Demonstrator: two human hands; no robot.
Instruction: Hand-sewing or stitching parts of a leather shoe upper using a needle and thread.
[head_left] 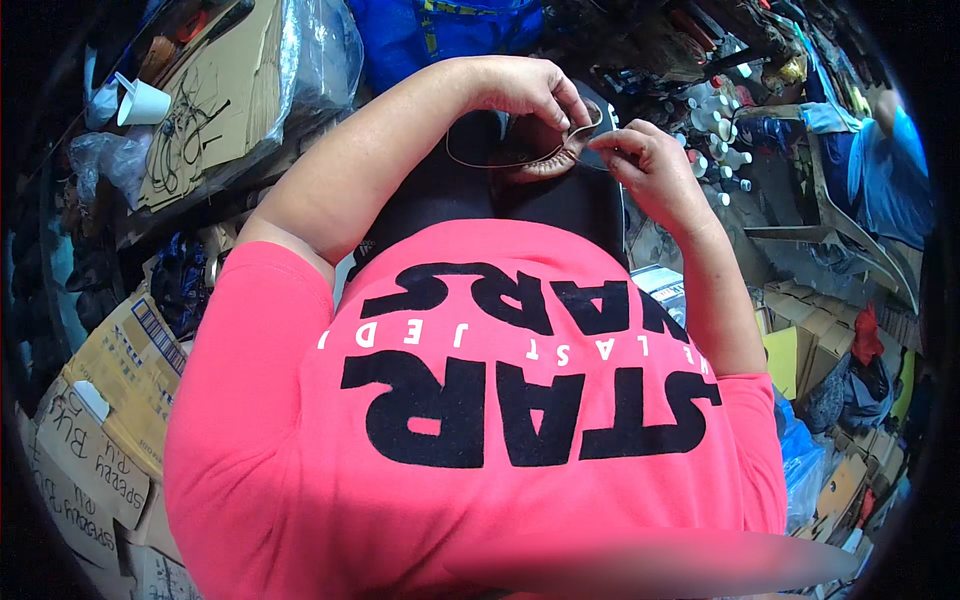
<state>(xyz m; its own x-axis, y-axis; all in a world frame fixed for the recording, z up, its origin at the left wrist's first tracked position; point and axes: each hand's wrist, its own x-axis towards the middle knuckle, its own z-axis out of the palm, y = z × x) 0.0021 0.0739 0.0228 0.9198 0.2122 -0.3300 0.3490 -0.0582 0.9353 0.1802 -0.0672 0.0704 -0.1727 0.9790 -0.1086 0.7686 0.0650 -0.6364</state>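
Note:
On my dark-trousered lap rests a brown leather shoe piece with a puckered, ridged edge, partly hidden by my left hand. A thin light thread hangs in a wide loop to its left and runs up to its right end. My left hand reaches over the piece from above, thumb and fingers pinched together on the thread. Close by on the right, my right hand is closed in a pinch at the thread beside the ridged edge. Whether a needle sits in these fingers is too small to tell.
Stacked cardboard with dark cords and a white cup lie at the left. Several small white bottles crowd the right. A blue bag stands ahead. Cardboard boxes are at the lower left.

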